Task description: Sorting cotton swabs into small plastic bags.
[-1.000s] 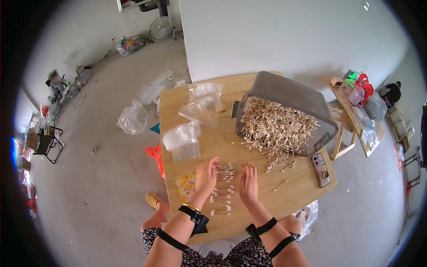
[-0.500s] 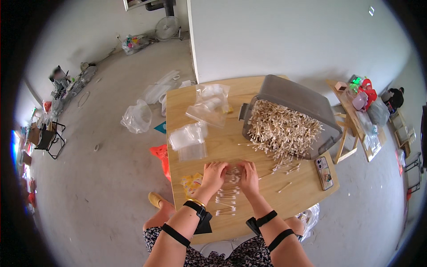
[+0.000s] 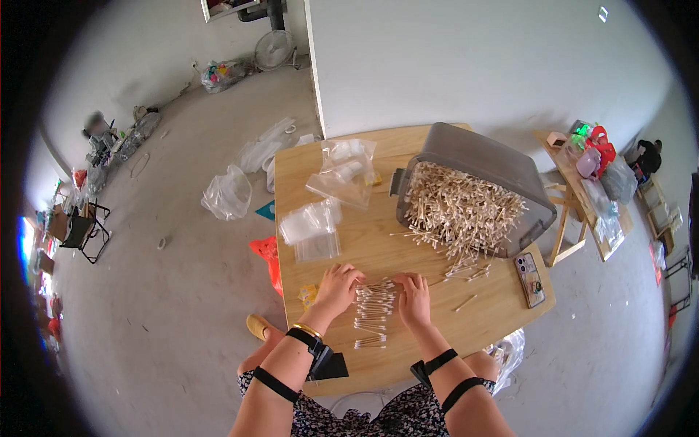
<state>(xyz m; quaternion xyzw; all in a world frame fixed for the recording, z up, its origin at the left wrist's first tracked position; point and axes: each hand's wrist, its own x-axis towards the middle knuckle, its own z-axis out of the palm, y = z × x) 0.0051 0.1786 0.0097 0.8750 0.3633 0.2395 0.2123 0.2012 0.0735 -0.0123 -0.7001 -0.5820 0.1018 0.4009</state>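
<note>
Cotton swabs (image 3: 375,302) lie in a column of roughly parallel rows on the wooden table (image 3: 451,342) in front of me. At the upper left of the column is my left hand (image 3: 338,286), its fingers bent toward the swab tips, with no swab visibly held. On the other side, my right hand (image 3: 413,297) has its fingertips beside the right ends of the upper swabs, and it too looks unfilled. Farther back, a grey plastic bin (image 3: 480,153) lies tipped on its side. A large heap of swabs (image 3: 462,207) spills from its mouth onto the table.
Clear plastic bags (image 3: 309,222) lie at the table's left, with a yellow packet (image 3: 308,296) near my left forearm. A phone (image 3: 529,280) rests by the right edge. One loose swab (image 3: 466,302) lies between phone and right hand. A side bench (image 3: 582,197) holds assorted items.
My hands have moved apart, outward from the swab column, uncovering its upper rows. The left hand has shifted left and the right hand slightly right.
</note>
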